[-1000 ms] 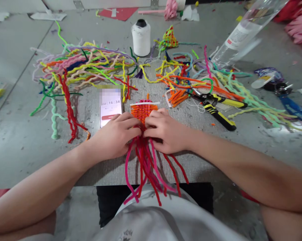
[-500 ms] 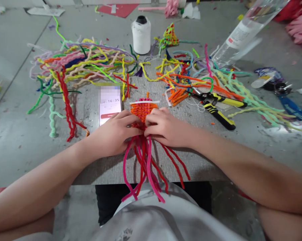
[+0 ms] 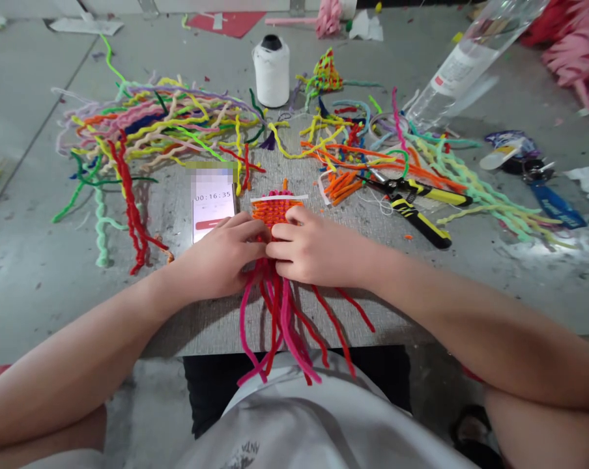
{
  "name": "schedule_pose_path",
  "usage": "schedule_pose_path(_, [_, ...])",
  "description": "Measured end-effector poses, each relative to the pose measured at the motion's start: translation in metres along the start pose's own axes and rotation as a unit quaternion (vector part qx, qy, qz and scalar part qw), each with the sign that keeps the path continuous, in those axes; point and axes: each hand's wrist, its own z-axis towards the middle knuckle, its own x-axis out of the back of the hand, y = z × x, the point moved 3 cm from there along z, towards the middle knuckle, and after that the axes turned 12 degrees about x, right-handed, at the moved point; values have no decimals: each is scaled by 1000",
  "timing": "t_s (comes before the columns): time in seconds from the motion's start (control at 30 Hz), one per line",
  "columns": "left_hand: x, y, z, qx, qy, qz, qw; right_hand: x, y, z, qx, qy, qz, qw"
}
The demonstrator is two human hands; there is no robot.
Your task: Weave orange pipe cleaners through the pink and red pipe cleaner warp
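A small woven piece of orange and pink pipe cleaners [image 3: 275, 210] lies at the front of the board, a white strip across its top edge. Loose pink and red pipe cleaner ends [image 3: 285, 312] hang from it over the table's edge. My left hand [image 3: 230, 251] is closed on the weave's left side, fingers curled in at its lower part. From the right, my right hand [image 3: 311, 247] lies over the weave with bent fingers pressed on it, covering much of its lower half. The fingertips of both hands nearly meet, and what lies beneath them is hidden.
A phone [image 3: 213, 202] showing a timer lies by my left hand. Yellow-black pliers [image 3: 416, 208] lie to the right among cut orange pieces. Behind are a white thread spool [image 3: 272, 75], a heap of coloured pipe cleaners [image 3: 152, 124] and a tilted clear bottle [image 3: 463, 71].
My right hand has shifted slightly left and now covers more of the weave. Some red ends on the right have swung a little. The whole view has moved slightly.
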Motion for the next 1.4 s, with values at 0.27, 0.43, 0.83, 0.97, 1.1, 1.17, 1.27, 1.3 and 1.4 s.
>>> schedule_pose_path(0.27, [2, -3, 2, 9, -17, -44, 999, -22, 5, -11, 3, 57, -16, 998])
schedule_pose_path(0.43, [0, -4, 1, 6, -18, -51, 998, -25, 5, -17, 7, 106, -35, 994])
schedule_pose_path(0.83, [0, 1, 1, -41, 3, -23, 999, -21, 0, -18, 48, 139, -46, 988])
schedule_pose_path(0.97, [0, 2, 0, -41, 6, -14, 999, -24, 2, -16, 15, 131, 8, 991])
schedule_pose_path(1.1, [-1, 1, 1, -42, 5, -14, 999, -24, 2, -14, -6, 124, 58, 991])
schedule_pose_path(1.17, [-1, 0, 1, -40, -2, -17, 999, -24, 1, -14, -18, 128, 62, 990])
schedule_pose_path(1.27, [-1, 0, 0, -39, -10, -35, 999, -22, 0, -15, -49, 161, 78, 983])
schedule_pose_path(1.3, [-1, -1, -1, -39, -11, -39, 998, -21, 0, -16, -61, 173, 85, 979])
schedule_pose_path(1.4, [-2, -2, -1, -31, -23, -39, 998, -21, -2, -18, -79, 187, 111, 973])
